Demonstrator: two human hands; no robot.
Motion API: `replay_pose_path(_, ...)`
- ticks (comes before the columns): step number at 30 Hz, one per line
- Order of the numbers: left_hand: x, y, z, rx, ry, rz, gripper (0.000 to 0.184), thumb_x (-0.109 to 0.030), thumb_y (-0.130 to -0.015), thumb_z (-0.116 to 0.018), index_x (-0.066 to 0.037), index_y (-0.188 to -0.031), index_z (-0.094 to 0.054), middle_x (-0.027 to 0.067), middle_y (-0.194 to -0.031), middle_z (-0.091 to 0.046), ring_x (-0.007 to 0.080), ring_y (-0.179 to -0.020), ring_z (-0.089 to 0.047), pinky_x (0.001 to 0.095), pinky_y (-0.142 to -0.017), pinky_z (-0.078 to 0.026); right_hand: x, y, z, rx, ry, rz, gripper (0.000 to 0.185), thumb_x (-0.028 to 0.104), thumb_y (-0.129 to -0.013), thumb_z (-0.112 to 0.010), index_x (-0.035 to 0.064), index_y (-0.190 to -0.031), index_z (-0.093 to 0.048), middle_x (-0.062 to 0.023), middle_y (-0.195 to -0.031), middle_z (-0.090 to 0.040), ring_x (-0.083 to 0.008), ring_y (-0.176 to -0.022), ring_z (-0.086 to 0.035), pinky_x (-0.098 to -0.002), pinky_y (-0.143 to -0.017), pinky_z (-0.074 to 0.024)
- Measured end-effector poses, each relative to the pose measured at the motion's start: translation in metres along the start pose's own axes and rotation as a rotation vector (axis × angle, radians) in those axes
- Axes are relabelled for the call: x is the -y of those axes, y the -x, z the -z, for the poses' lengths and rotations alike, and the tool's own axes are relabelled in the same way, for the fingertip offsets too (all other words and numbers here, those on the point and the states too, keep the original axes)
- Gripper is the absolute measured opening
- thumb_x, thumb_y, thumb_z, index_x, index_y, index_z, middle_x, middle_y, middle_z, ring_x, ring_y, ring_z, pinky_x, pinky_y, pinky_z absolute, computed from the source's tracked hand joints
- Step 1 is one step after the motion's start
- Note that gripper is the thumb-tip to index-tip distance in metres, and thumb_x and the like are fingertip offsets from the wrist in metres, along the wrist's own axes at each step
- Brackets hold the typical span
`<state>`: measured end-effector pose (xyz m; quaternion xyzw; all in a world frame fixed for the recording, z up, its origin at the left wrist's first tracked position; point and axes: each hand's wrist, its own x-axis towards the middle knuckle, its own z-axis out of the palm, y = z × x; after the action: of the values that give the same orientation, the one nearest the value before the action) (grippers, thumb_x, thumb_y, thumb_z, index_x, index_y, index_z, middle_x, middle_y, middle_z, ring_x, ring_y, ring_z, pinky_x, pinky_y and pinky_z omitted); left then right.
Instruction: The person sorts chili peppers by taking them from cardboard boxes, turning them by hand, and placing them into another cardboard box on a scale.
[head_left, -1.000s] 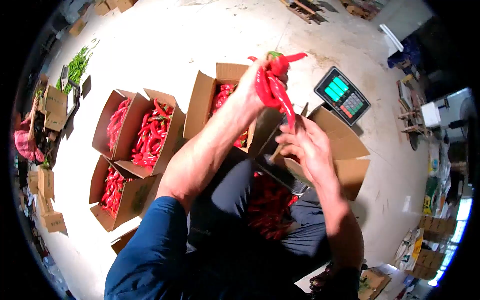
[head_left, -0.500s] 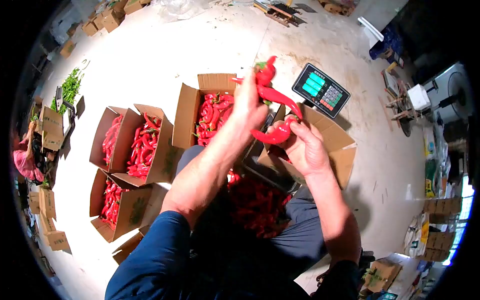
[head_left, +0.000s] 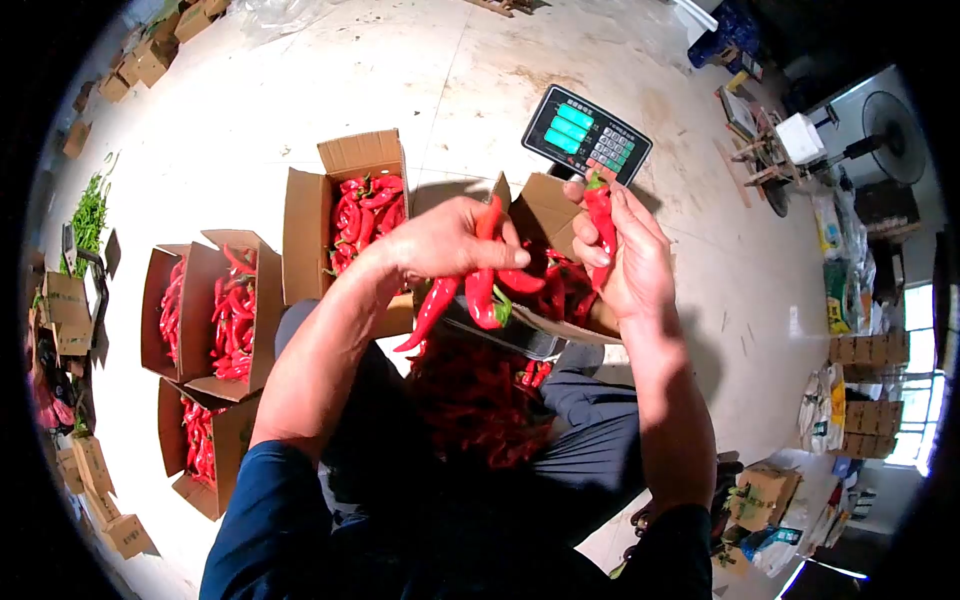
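Observation:
My left hand (head_left: 450, 240) is closed around several red peppers (head_left: 480, 290), which hang below its fingers with one green stem showing. To its right, my right hand (head_left: 640, 250) holds a single red pepper (head_left: 602, 225) upright between thumb and fingers, green stem at the top. Both hands are over an open cardboard box (head_left: 545, 215) with red peppers (head_left: 565, 290) inside. Between my legs lies a shaded heap of red peppers (head_left: 470, 400). The scale display (head_left: 587, 133), lit green, stands just beyond my right hand.
Left of my arm are open boxes of red peppers (head_left: 345, 155) (head_left: 265, 300) (head_left: 232, 440). Green peppers (head_left: 90, 215) lie at the far left. A fan (head_left: 893, 135), a wooden frame (head_left: 760, 150) and stacked cartons (head_left: 870, 415) stand at the right.
My left hand has moved down towards the box with its peppers. The pepper in my right hand now stands upright instead of lying sideways. The view has shifted to the right.

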<state>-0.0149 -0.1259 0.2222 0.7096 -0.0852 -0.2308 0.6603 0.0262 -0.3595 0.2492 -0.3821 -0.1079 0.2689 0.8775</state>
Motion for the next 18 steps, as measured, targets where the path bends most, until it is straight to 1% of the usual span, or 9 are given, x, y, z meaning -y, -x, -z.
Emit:
replay_pose_path(1,0.003,-0.001,-0.003,0.011,0.020,-0.034,0.022,-0.023,-0.086,-0.077,-0.003,-0.095,-0.072,0.0012,-0.084,-0.068,0.0093,-0.083,-0.059,0.0276,-0.079,-0.049,-0.002,-0.001,-0.004,-0.054,-0.006,0.005,0.029,0.021,-0.107,-0.039,0.0038,-0.126,-0.051,-0.0173,-0.111,-0.062,-0.0142,-0.069,-0.054,-0.0210,-0.050,-0.0388)
replay_pose_path(4,0.006,-0.003,-0.009,-0.072,0.104,-0.104,0.026,-0.018,-0.090,-0.073,-0.002,-0.110,-0.070,0.0018,-0.096,-0.070,0.0091,-0.091,-0.061,0.0274,-0.086,-0.049,-0.004,-0.001,-0.001,-0.001,-0.046,-0.086,0.029,0.022,-0.106,-0.039,0.0040,-0.125,-0.051,-0.0177,-0.107,-0.062,-0.0119,-0.063,-0.052,-0.0210,-0.046,-0.0375)
replay_pose_path(5,0.012,-0.008,-0.007,-0.080,0.123,-0.165,0.028,-0.016,-0.092,-0.069,-0.001,-0.116,-0.068,0.0022,-0.103,-0.070,0.0097,-0.096,-0.061,0.0279,-0.089,-0.049,-0.004,0.000,-0.006,-0.103,-0.040,-0.137,0.028,0.023,-0.106,-0.039,0.0032,-0.122,-0.052,-0.0168,-0.098,-0.063,-0.0111,-0.054,-0.050,-0.0224,-0.041,-0.0365)
replay_pose_path(6,0.008,-0.007,-0.006,-0.076,0.185,-0.154,0.029,-0.016,-0.093,-0.068,0.000,-0.117,-0.067,0.0035,-0.104,-0.070,0.0108,-0.099,-0.061,0.0282,-0.092,-0.048,-0.004,0.002,-0.010,-0.091,-0.011,-0.194,0.029,0.024,-0.106,-0.039,0.0030,-0.122,-0.052,-0.0160,-0.095,-0.063,-0.0111,-0.052,-0.049,-0.0227,-0.040,-0.0360)
replay_pose_path(8,-0.002,-0.001,-0.003,-0.047,0.243,-0.171,0.031,-0.016,-0.092,-0.069,0.000,-0.118,-0.066,0.0046,-0.104,-0.070,0.0116,-0.098,-0.062,0.0287,-0.093,-0.049,-0.005,0.004,-0.015,-0.070,0.047,-0.309,0.029,0.025,-0.106,-0.039,0.0027,-0.120,-0.053,-0.0145,-0.088,-0.063,-0.0110,-0.048,-0.048,-0.0232,-0.037,-0.0351)
replay_pose_path(9,-0.005,0.000,-0.001,-0.070,0.101,-0.168,0.031,-0.017,-0.091,-0.071,0.001,-0.117,-0.066,0.0055,-0.102,-0.071,0.0116,-0.096,-0.063,0.0290,-0.093,-0.049,-0.008,0.004,-0.018,-0.148,0.033,-0.364,0.029,0.027,-0.106,-0.042,0.0027,-0.117,-0.054,-0.0115,-0.078,-0.062,-0.0109,-0.041,-0.044,-0.0236,-0.035,-0.0334)
replay_pose_path(12,-0.013,0.006,-0.003,-0.029,0.125,-0.170,0.032,-0.018,-0.090,-0.073,0.000,-0.115,-0.067,0.0050,-0.100,-0.071,0.0109,-0.093,-0.063,0.0286,-0.089,-0.050,-0.010,0.004,-0.011,-0.119,0.091,-0.429,0.029,0.029,-0.105,-0.044,0.0032,-0.114,-0.055,-0.0100,-0.075,-0.060,-0.0106,-0.040,-0.043,-0.0233,-0.034,-0.0324)
replay_pose_path(17,0.000,0.001,-0.007,-0.010,0.137,-0.185,0.024,-0.025,-0.087,-0.077,-0.002,-0.095,-0.070,0.0013,-0.081,-0.069,0.0048,-0.075,-0.058,0.0233,-0.067,-0.048,-0.011,0.001,-0.021,-0.198,0.344,-0.508,0.033,0.035,-0.103,-0.051,0.0026,-0.107,-0.058,-0.0032,-0.070,-0.055,-0.0085,-0.041,-0.042,-0.0237,-0.034,-0.0320)
replay_pose_path(18,0.000,-0.001,-0.005,0.011,0.123,-0.097,0.027,-0.020,-0.089,-0.075,-0.001,-0.107,-0.070,0.0010,-0.092,-0.070,0.0084,-0.086,-0.061,0.0255,-0.080,-0.050,-0.011,0.001,-0.020,-0.217,0.356,-0.505,0.034,0.035,-0.103,-0.051,0.0023,-0.108,-0.058,-0.0033,-0.071,-0.055,-0.0086,-0.042,-0.043,-0.0237,-0.035,-0.0325)
